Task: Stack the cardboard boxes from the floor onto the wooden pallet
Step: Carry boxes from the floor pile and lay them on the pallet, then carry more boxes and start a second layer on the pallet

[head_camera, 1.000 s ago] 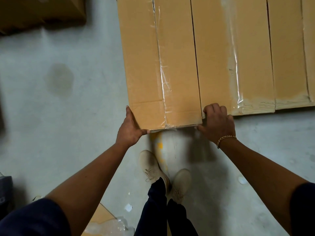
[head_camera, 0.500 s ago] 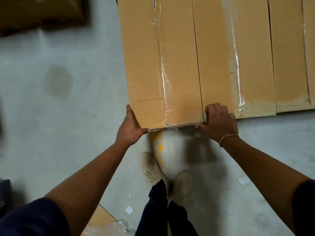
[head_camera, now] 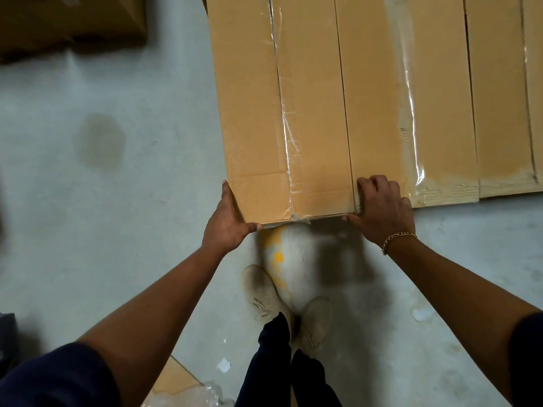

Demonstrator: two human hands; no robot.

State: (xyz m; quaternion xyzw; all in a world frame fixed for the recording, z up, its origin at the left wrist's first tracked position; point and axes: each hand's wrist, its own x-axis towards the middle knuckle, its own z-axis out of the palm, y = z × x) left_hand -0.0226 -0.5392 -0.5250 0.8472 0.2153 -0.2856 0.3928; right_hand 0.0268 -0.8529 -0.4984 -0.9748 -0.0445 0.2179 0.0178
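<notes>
A long taped cardboard box lies at the left end of a row of similar boxes. Its near end sticks out closer to me than its neighbours. My left hand grips its near left corner, fingers flat along the left side and thumb under the front edge. My right hand holds the near right corner, with its fingers curled into the gap beside the second box. The wooden pallet is hidden under the boxes.
Grey concrete floor lies to the left and right of me. My shoes stand just below the box end. A dark cardboard box sits at top left. Cardboard and plastic wrap lie at the bottom edge.
Both hands stay on the same corners of the box. The box and hands have hardly shifted; the view has moved slightly.
</notes>
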